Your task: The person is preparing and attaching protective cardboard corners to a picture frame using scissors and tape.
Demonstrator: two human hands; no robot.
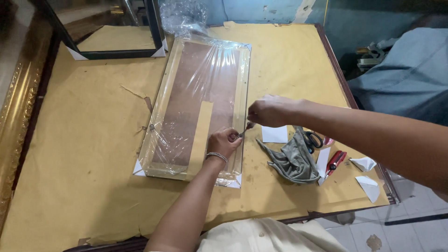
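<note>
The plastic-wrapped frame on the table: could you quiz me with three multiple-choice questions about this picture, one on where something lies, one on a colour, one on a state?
1. Where does the grey cloth lie?
A. On top of the wrapped frame
B. On the table, right of the wrapped frame
C. On the floor

2. What colour is the paper covering the table?
A. Yellow-brown
B. White
C. Blue

3. How is the wrapped frame lying?
A. Upright against the wall
B. Hanging off the table edge
C. Flat on the table

Answers:
1 B, it sits crumpled beside the frame's right edge, near the scissors.
2 A, the sheet is yellow-brown throughout.
3 C, it lies flat, with the left hand and right hand at its right edge.
</note>
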